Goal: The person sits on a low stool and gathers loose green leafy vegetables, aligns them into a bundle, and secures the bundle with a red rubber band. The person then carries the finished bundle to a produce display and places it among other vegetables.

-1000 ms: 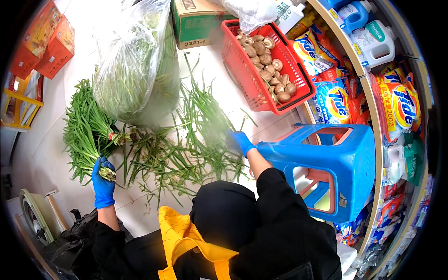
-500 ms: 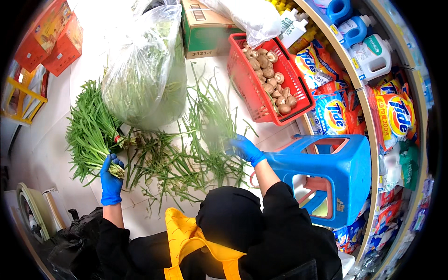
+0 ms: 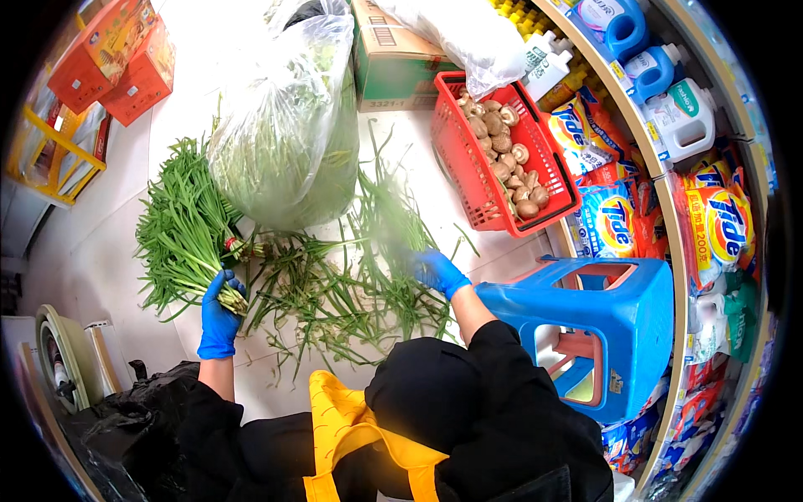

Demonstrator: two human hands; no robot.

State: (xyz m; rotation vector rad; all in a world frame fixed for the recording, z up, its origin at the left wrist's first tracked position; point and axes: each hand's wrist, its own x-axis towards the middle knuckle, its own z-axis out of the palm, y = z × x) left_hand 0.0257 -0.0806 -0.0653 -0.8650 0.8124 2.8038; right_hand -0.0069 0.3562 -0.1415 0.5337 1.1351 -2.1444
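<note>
Left hand [image 3: 219, 325]: fingers curled together round the pale stem ends of a green leafy bundle [image 3: 177, 251], butts jutting out at the right side of the fist. The bundle lay on the left of the pale tiled floor [image 3: 117, 268], leaves fanned toward the far left. Just to its right sat a red tie [image 3: 231, 243] round more stems.

Right hand [image 3: 441, 274]: at the right edge of the loose green stalks [image 3: 389, 222], fingers pointing left. Haze blurred the tips; could not tell whether they pinched a stalk or only touched.

Judgement on handling: the left grip seemed best kept firm but not crushing, butts level. For the right, a light pinch on few stalks near their pale ends looked safer than a full grab, since the pile was tangled and thin leaves could snap. The plastic bag [image 3: 284, 159] stood close on the far side, limiting room there.
</note>
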